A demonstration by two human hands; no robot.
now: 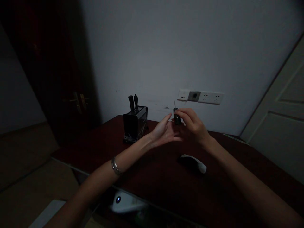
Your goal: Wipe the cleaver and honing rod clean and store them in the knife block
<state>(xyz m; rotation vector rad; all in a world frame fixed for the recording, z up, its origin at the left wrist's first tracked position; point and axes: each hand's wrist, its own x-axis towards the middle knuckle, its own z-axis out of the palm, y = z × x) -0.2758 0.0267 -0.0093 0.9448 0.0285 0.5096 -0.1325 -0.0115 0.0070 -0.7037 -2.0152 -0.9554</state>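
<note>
My right hand (193, 125) is raised above the dark red table (152, 177), fingers pinched round a small dark object (177, 116) with a thin spike sticking up from it. What the object is I cannot make out in the dim light. My left hand (164, 132) is held open beside it, palm turned towards the right hand, fingers stretched and touching or nearly touching it. A bracelet (115, 166) is on my left wrist.
A dark knife block (135, 124) with two black handles stands at the table's back left. A dark and white object (193, 162) lies on the table below my hands. Wall sockets (200, 96) behind, doors left and right, a white device (125, 202) below the front edge.
</note>
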